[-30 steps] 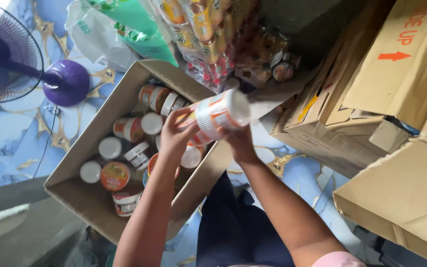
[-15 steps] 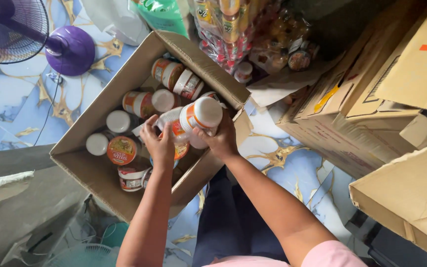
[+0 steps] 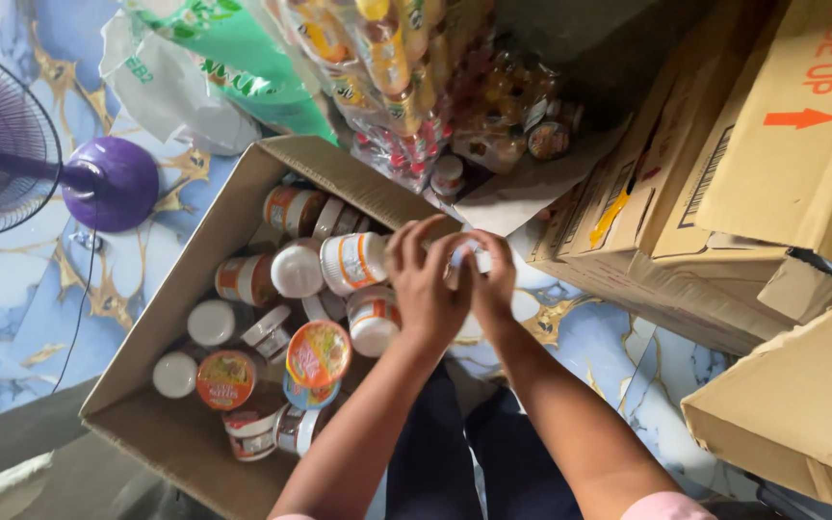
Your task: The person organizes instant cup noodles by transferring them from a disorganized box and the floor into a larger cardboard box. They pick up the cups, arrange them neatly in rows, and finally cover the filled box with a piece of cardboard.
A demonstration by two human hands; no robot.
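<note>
My left hand [image 3: 426, 289] and my right hand [image 3: 491, 279] meet fingertip to fingertip just past the near right wall of an open cardboard box [image 3: 180, 438]. Something small and pale shows between the fingers; I cannot tell what it is or whether it is gripped. Several noodle cups with white bases and orange labels fill the box. One cup [image 3: 353, 260] lies on its side on top, just left of my left hand. Another cup [image 3: 318, 352] shows its printed orange lid.
A purple-based fan [image 3: 108, 183] stands on the marble floor at the left. Shrink-wrapped bottle packs [image 3: 387, 67] and a green and white bag [image 3: 233, 58] lie beyond the box. Stacked cardboard cartons [image 3: 782, 144] crowd the right side. A grey cloth [image 3: 12, 433] lies bottom left.
The noodle cup that both hands held has been laid in the box. The hands have let go of it and come together to its right.
</note>
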